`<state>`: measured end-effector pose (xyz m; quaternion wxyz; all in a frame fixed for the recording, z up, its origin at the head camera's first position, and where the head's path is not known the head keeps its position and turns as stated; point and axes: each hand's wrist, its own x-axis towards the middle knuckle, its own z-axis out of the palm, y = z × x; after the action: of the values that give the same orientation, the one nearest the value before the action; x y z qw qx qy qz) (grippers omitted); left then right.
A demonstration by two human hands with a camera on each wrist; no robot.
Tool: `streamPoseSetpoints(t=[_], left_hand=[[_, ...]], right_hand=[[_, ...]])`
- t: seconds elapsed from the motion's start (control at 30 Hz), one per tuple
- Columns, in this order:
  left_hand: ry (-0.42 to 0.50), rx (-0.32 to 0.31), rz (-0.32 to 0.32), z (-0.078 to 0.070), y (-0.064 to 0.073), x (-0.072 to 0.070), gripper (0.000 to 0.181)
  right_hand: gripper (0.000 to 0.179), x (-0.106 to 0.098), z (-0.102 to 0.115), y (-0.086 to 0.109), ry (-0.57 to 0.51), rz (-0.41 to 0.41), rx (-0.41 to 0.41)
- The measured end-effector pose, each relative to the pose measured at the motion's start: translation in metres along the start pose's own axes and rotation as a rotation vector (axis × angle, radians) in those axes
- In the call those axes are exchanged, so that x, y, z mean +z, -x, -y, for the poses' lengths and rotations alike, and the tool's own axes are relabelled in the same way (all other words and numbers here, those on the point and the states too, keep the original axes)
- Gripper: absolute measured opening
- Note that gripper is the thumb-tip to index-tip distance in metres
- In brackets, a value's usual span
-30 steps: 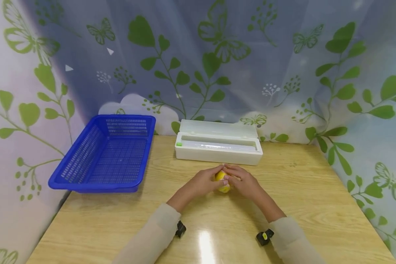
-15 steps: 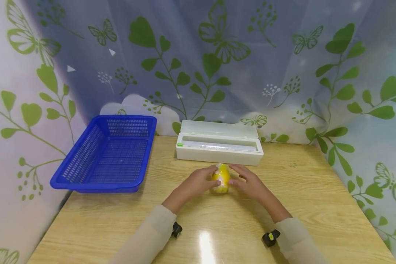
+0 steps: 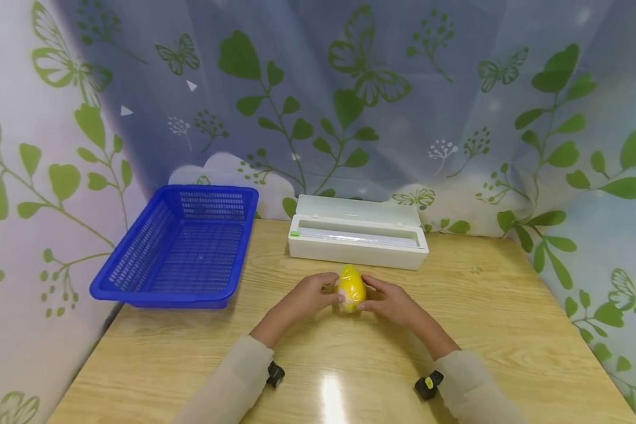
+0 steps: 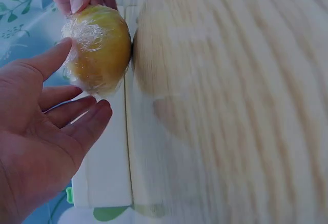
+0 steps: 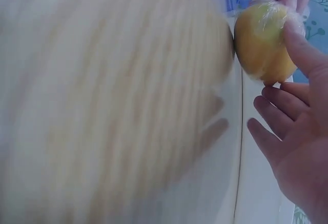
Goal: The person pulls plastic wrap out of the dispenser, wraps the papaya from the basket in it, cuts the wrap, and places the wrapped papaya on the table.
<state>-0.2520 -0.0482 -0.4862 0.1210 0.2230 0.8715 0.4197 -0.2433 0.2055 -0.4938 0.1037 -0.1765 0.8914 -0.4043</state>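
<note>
A yellow oval fruit (image 3: 351, 287) wrapped in clear film stands on the table between the two hands, its narrower end pointing away. From its left side the left hand (image 3: 308, 294) holds it by thumb and fingers; in the left wrist view the thumb tip meets the crinkled film (image 4: 86, 37). On the opposite side, the right hand (image 3: 394, 300) has its thumb and index finger at the fruit, the thumb lying over the film in the right wrist view. Its other fingers (image 5: 266, 137) spread loosely below. Creased film gathers mostly on the fruit's left side.
Just behind the hands stands a white cling film box (image 3: 357, 250), lid raised, with a roll inside and a green slider at its left end. A blue perforated basket (image 3: 238, 253) sits at the left. A patterned curtain (image 3: 307, 88) encloses the wooden table (image 3: 509, 330).
The hands have moved from covering the fruit to its two sides, so more of it shows. The fruit has been turned between them. The head view has shifted slightly.
</note>
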Motion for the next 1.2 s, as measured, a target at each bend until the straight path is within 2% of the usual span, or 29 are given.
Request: streamPoseSetpoints(t=[0.23,0.37,0.5,0.63,0.77,0.83,0.93,1.03,1.17,1.2], left_hand=[[-0.086,-0.011,0.023,0.003,0.001,0.001,0.055],[-0.170,-0.008,0.048,0.004,-0.003,0.007,0.060],[-0.216,-0.011,0.057,0.003,-0.004,0.010,0.063],[-0.154,-0.037,0.022,0.000,-0.002,0.007,0.059],[0.004,-0.021,-0.049,-0.005,-0.001,0.002,0.052],[0.074,0.005,-0.066,-0.007,-0.001,0.000,0.050],[0.127,0.030,-0.043,-0.010,-0.001,0.000,0.052],[0.113,0.031,-0.012,-0.008,-0.001,0.002,0.054],[0.075,0.007,-0.006,-0.002,0.000,0.001,0.054],[0.071,0.000,-0.003,-0.001,0.001,0.000,0.053]], right_hand=[[0.076,0.004,0.011,0.004,0.032,-0.098,0.015],[0.075,0.004,0.016,0.008,0.181,-0.150,-0.049],[0.071,0.005,0.027,0.012,0.427,-0.207,-0.138],[0.067,0.007,0.040,0.013,0.656,-0.225,-0.170],[0.065,0.011,0.050,0.012,0.753,-0.217,-0.190],[0.065,0.013,0.053,0.010,0.757,-0.210,-0.206],[0.068,0.015,0.056,0.010,0.697,-0.182,-0.210],[0.065,0.011,0.057,0.011,0.513,-0.135,-0.163],[0.060,0.002,0.051,0.012,0.239,-0.085,-0.099],[0.061,0.000,0.047,0.011,0.198,-0.072,-0.093]])
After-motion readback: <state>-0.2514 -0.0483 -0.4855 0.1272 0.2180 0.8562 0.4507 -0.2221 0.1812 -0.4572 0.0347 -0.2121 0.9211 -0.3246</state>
